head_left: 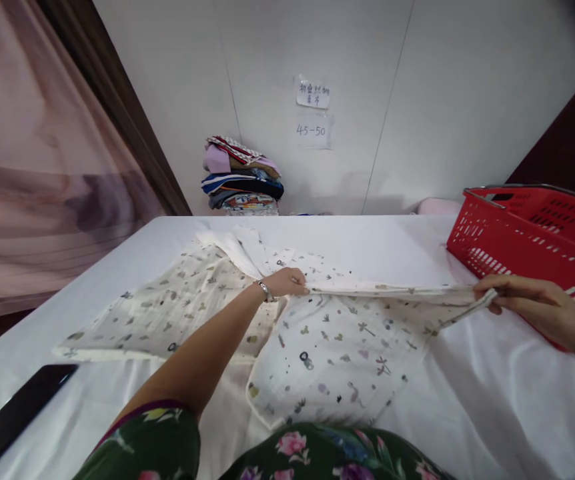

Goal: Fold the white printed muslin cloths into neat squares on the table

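Note:
A white garment (pixel 207 300) with small printed figures lies spread on the white table (pixel 392 243). My left hand (pixel 290 281) rests near the garment's collar, fingers together and pressed on the cloth at a fold. A metal watch is on that wrist. My right hand (pixel 532 303) is out to the right, fingers pinched on the end of the garment's sleeve (pixel 402 291), which is stretched taut between the two hands just above the table.
A red plastic basket (pixel 532 233) stands at the table's right edge, just behind my right hand. A stack of folded clothes (pixel 242 180) sits against the back wall under two paper notes. A dark flat phone (pixel 15 417) lies at the near left corner.

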`<action>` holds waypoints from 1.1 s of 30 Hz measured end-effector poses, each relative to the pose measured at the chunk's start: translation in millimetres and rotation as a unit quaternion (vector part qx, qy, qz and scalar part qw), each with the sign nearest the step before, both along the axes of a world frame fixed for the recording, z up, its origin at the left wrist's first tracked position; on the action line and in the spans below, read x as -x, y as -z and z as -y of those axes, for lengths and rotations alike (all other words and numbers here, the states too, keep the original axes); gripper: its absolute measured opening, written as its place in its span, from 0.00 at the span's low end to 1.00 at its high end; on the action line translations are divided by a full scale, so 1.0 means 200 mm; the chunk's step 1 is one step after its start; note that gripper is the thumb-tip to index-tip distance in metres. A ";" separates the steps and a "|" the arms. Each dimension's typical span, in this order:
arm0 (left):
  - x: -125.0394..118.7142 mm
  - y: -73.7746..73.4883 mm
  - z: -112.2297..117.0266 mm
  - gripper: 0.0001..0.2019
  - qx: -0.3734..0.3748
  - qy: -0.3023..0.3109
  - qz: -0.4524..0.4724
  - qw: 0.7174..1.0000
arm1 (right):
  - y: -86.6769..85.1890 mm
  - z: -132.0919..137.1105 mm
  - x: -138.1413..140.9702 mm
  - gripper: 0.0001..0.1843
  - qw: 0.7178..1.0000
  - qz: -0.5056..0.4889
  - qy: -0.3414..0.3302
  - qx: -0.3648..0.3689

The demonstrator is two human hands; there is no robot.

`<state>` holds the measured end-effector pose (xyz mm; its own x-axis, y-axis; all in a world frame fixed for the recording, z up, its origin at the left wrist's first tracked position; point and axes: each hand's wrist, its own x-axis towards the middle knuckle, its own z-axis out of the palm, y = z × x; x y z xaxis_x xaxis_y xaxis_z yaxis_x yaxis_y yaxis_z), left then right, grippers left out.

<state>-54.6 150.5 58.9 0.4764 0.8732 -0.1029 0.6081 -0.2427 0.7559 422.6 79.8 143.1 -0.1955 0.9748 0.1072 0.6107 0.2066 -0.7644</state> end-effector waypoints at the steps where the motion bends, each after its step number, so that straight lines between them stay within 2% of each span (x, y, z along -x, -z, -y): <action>1: 0.00 -0.01 0.01 0.11 -0.011 -0.004 0.006 1.000 | 0.00 0.00 -0.01 0.18 1.000 0.000 0.000 0.000; 8: -0.04 -0.07 0.08 0.08 -0.006 0.056 -0.062 0.996 | 0.00 0.01 0.05 0.18 1.000 -0.009 0.005 0.017; 11: -0.06 -0.09 0.09 0.05 -0.043 0.071 -0.079 0.993 | 0.00 0.01 0.10 0.18 0.999 0.001 0.032 0.029; 15: -0.06 -0.11 0.11 0.07 -0.104 0.075 -0.043 0.991 | 0.02 0.01 0.10 0.22 0.997 -0.014 0.069 0.011; 20: -0.04 -0.12 0.11 0.10 -0.144 -0.015 0.047 0.988 | 0.05 0.01 0.07 0.23 0.996 -0.028 0.082 -0.013; 24: -0.03 -0.13 0.11 0.11 -0.188 -0.067 0.073 0.977 | 0.04 0.01 0.07 0.21 0.994 -0.014 0.085 -0.066; 29: -0.04 -0.14 0.12 0.12 -0.195 -0.116 0.083 0.970 | 0.05 -0.02 0.07 0.18 0.990 0.052 0.035 -0.129; 31: -0.04 -0.14 0.12 0.13 -0.184 -0.143 0.087 0.968 | 0.08 -0.03 0.05 0.20 0.990 0.078 0.024 -0.113; 33: -0.04 -0.13 0.11 0.13 -0.171 -0.169 0.089 0.967 | 0.10 -0.04 0.03 0.22 0.994 0.088 0.019 -0.060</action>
